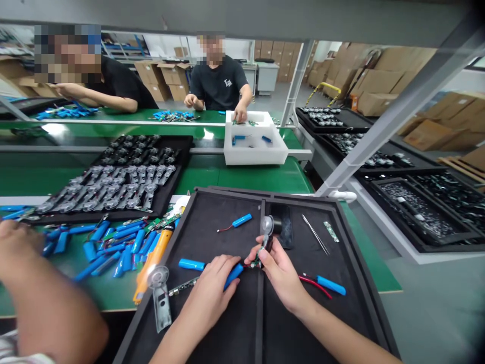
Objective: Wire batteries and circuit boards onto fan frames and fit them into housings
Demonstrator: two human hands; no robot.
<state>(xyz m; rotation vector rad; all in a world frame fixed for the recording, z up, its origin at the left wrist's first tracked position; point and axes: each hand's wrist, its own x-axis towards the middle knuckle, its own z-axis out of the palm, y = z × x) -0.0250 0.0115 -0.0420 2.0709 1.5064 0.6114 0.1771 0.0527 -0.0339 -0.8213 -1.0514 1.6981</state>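
My left hand (215,278) is closed around a blue cylindrical battery (234,275) above the divider of a black foam tray (259,308). Its wire end points towards my right hand (280,275), which pinches a small housing (267,230) with a transparent round head. A green circuit board (256,262) shows at the lower end of that housing, by my fingertips. Whether the battery's wires are joined to this board I cannot tell. Left of my left wrist lie another blue battery (191,264), a narrow board strip (184,286) and a transparent housing (161,298).
The tray also holds tweezers (316,234), a small board (331,231), a dark phone-like slab (285,227), a red wire (316,286) and batteries. Beside it lie a battery pile (121,245) and a yellow tool (153,263). A co-worker's arm (49,293) reaches in at left; two people sit opposite.
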